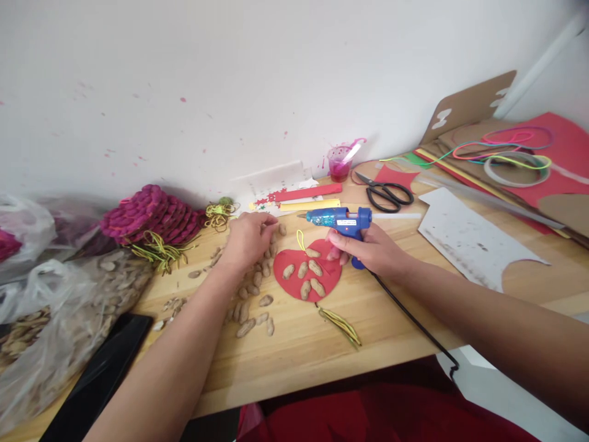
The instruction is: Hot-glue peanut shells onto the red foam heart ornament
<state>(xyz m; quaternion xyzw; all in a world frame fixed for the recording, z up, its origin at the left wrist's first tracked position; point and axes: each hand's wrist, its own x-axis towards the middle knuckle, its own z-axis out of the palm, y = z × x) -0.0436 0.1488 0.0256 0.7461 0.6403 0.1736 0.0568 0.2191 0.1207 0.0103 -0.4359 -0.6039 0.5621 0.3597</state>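
Note:
My right hand (375, 250) is wrapped round the grip of a blue hot glue gun (338, 218), its nozzle pointing left, its black cord (414, 322) running off the table's front edge. Below the gun lies a red heart-shaped card (331, 270) with several peanuts (309, 276) stuck on it and a yellow loop at its top. My left hand (248, 238) reaches into a loose pile of peanuts (251, 301) left of the heart, fingers curled down on them; what they pinch is hidden.
A clear bag of peanuts (69, 319) and a black slab (99, 374) lie at the left. Magenta peanut hearts (150, 215) sit by the wall. Black scissors (389, 193), a pink cup (339, 162), paper strips, cardboard and coloured cords (506, 150) fill the right.

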